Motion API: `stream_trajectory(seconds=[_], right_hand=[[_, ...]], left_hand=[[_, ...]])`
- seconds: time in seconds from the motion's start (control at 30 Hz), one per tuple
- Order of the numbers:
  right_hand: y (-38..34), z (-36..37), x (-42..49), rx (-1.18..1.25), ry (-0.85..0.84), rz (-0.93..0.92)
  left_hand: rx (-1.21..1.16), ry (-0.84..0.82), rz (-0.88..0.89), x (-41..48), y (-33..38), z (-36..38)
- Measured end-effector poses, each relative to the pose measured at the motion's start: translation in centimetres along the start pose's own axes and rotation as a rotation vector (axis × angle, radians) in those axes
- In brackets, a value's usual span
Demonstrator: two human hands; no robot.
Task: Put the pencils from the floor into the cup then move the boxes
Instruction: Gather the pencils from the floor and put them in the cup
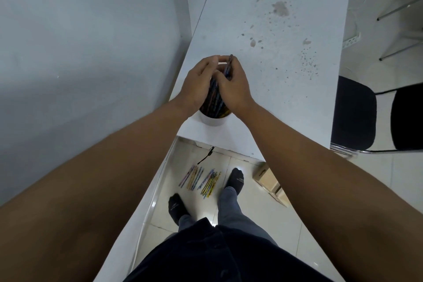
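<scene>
A white cup (212, 120) stands near the front corner of the white table (270, 75). A bundle of dark patterned pencils (216, 96) stands in it. My left hand (198, 84) and my right hand (233, 86) close around that bundle from both sides, just above the rim. Down on the tiled floor, between my feet, lie several more coloured pencils (202, 179) in a loose row. Cardboard boxes (271, 182) sit on the floor under the table's edge, to the right of my right foot.
A white wall (80, 52) runs along the left of the table. The tabletop carries dark stains (280, 8). A black chair (353, 114) stands at the table's right side. A black cord (206, 155) lies on the floor below the table edge.
</scene>
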State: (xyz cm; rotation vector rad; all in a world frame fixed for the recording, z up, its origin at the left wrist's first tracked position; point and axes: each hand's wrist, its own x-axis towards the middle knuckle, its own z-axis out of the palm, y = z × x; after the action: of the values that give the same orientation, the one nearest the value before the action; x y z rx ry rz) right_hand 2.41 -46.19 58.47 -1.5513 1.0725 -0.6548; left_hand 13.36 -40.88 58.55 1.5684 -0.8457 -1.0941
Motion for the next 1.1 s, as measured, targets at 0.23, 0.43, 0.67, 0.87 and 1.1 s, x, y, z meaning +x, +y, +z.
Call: stream_trajectory(seconds=[0.23,0.43,0.67,0.87,1.1], right_hand=[[1.2,-1.3,-0.5,-0.381,-0.063,-0.072],[1.5,-2.6,-1.1,-0.453,-0.147,-0.166],[1.9,-3.5,-1.3,-0.27,0.16,-0.206],[4.1,-2.8,-2.7,0.093,0.137,0.414],[2.6,0.1,-1.6,0.026,-0.044,0.196]], left_hand=[[0.127,0.049,-0.118,0.5,-1.5,0.1],[0.268,0.081,-0.052,0.4,-2.3,0.7],[0.332,0.147,-0.019,1.2,-2.0,0.1],[0.189,0.045,-0.183,2.4,-1.3,-0.2],[-0.04,0.034,-0.231,3.2,-1.5,-1.7]])
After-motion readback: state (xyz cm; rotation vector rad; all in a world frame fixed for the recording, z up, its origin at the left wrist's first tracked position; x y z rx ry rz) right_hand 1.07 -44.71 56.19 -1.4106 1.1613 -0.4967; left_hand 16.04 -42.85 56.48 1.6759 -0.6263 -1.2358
